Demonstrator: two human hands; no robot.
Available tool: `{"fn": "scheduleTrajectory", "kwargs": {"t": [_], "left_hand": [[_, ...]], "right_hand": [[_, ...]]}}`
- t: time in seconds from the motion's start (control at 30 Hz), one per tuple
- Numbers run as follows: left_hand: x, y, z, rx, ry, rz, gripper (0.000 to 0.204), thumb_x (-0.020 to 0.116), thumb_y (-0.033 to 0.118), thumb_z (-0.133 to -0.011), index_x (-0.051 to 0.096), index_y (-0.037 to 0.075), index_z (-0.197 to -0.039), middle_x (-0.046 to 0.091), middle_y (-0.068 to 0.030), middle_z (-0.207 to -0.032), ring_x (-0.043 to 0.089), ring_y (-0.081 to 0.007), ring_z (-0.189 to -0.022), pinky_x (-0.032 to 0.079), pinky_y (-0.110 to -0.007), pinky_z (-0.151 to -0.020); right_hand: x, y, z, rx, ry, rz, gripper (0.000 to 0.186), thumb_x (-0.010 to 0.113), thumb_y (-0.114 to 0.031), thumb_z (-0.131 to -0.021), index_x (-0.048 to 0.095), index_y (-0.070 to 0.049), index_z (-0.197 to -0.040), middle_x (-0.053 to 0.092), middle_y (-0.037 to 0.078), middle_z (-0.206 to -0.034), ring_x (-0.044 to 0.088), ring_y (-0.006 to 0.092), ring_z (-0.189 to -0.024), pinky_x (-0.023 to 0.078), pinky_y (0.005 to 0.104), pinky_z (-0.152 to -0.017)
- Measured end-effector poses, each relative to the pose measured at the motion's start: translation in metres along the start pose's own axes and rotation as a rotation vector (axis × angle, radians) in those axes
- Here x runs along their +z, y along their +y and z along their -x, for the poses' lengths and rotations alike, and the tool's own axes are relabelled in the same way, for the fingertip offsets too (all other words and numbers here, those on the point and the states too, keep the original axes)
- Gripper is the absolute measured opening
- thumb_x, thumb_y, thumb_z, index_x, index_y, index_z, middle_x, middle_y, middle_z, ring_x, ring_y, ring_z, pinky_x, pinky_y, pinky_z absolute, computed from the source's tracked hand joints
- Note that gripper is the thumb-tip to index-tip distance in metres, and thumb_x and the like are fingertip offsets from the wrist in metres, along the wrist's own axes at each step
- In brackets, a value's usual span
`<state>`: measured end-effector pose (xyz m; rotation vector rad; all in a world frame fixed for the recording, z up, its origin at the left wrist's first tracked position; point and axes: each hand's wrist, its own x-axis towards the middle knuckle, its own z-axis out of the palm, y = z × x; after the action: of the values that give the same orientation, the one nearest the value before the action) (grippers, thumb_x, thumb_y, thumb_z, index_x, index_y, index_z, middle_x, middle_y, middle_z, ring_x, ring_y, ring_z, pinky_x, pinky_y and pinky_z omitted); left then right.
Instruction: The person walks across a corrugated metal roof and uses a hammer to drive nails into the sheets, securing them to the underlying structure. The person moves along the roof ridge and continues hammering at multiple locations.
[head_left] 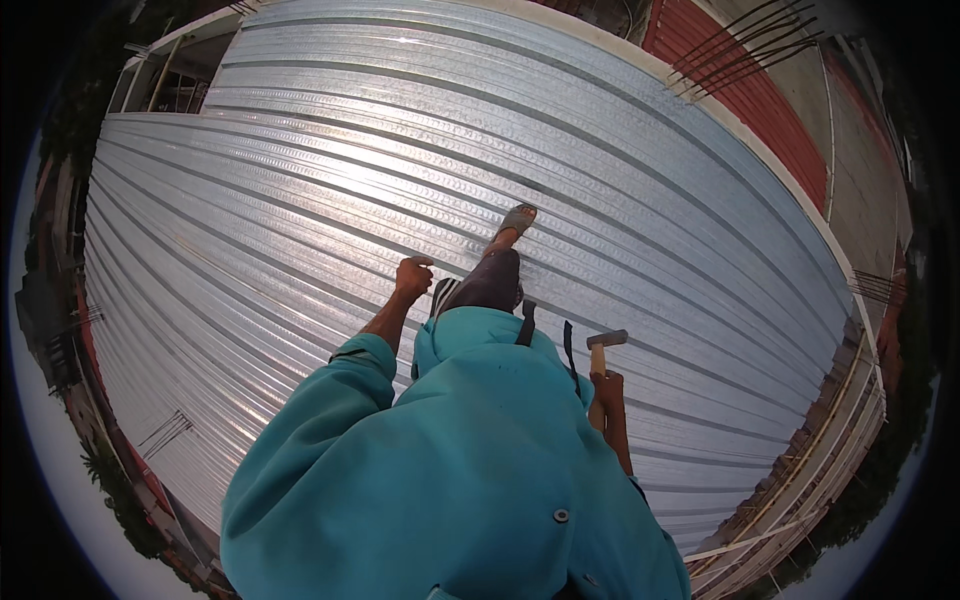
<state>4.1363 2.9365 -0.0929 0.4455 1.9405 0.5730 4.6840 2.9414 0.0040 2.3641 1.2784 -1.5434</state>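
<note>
Standing on a wide corrugated metal roof point(330, 170), the person held a hammer point(601, 352) in the right hand point(606, 390), the fingers wrapped round its wooden handle and the metal head pointing up and away, near the right hip. The left hand point(412, 277) was clenched into a loose fist in front of the body, with nothing visible in it, hovering over the sheeting. One sandalled foot point(517, 220) was planted further out on the ribs of the roof, the knee bent forward below the teal shirt point(450, 480).

As for progress, the sheets appeared already laid across the whole visible span, rib beside rib, shining in the sun; whether they were fastened down could not be told, since no nails or screws could be made out. The hammer was not touching the metal, so any striking looked to be not in hand at that moment.

Open room lay to the far side and to the left, where the sheeting ran on unbroken. To the right the roof ended at a pale edge point(760, 150), with a red tiled roof point(770, 100) beyond it and bare rods point(750, 50) sticking out far right. Near right, a timber frame point(800, 480) bordered the drop.
</note>
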Motion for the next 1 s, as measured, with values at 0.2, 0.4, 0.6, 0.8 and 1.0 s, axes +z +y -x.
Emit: {"fn": "scheduleTrajectory", "kwargs": {"t": [0.2,0.4,0.6,0.8,1.0], "left_hand": [[0.008,0.098,0.010,0.094,-0.169,0.172,0.033,0.061,0.004,-0.085,0.064,0.000,-0.117,0.069,-0.0127,-0.084,0.068,-0.0195,-0.068,0.054,-0.029,-0.053],[0.030,0.098,0.015,0.042,-0.221,0.052,0.033,0.059,0.003,-0.087,0.061,0.001,-0.119,0.067,-0.0130,-0.086,0.066,-0.0206,-0.067,0.052,-0.030,-0.052],[0.045,0.066,0.017,-0.063,-0.279,0.004,0.032,0.054,0.004,-0.090,0.058,-0.002,-0.121,0.065,-0.0164,-0.080,0.064,-0.0243,-0.059,0.052,-0.033,-0.046],[0.060,0.140,-0.030,0.007,-0.343,0.034,0.035,0.055,0.003,-0.087,0.057,-0.002,-0.121,0.065,-0.0144,-0.079,0.060,-0.0193,-0.054,0.045,-0.028,-0.041],[0.121,0.238,-0.051,0.287,-0.318,-0.066,0.032,0.053,0.005,-0.087,0.059,0.001,-0.118,0.064,-0.0112,-0.082,0.063,-0.0178,-0.062,0.051,-0.029,-0.049]], "right_hand": [[0.023,0.038,0.029,0.027,0.014,0.092,0.037,0.072,-0.028,-0.078,0.067,0.007,-0.087,0.070,0.018,-0.077,0.071,0.0284,-0.070,0.054,0.0423,-0.063],[0.053,0.074,0.066,0.285,-0.017,-0.059,0.042,0.075,-0.032,-0.075,0.070,0.008,-0.089,0.070,0.025,-0.084,0.071,0.0352,-0.080,0.056,0.0443,-0.070],[0.086,0.122,0.074,0.425,0.077,-0.128,0.036,0.075,-0.019,-0.079,0.064,0.015,-0.089,0.070,0.025,-0.082,0.072,0.0338,-0.066,0.057,0.0437,-0.057],[0.064,0.094,0.056,0.488,0.120,-0.572,0.036,0.074,-0.020,-0.079,0.064,0.014,-0.090,0.068,0.021,-0.075,0.070,0.0297,-0.062,0.058,0.0406,-0.055],[0.045,0.073,0.020,0.297,0.210,-0.491,0.038,0.073,-0.025,-0.080,0.065,0.010,-0.091,0.069,0.019,-0.074,0.069,0.0285,-0.059,0.056,0.0393,-0.054]]}}
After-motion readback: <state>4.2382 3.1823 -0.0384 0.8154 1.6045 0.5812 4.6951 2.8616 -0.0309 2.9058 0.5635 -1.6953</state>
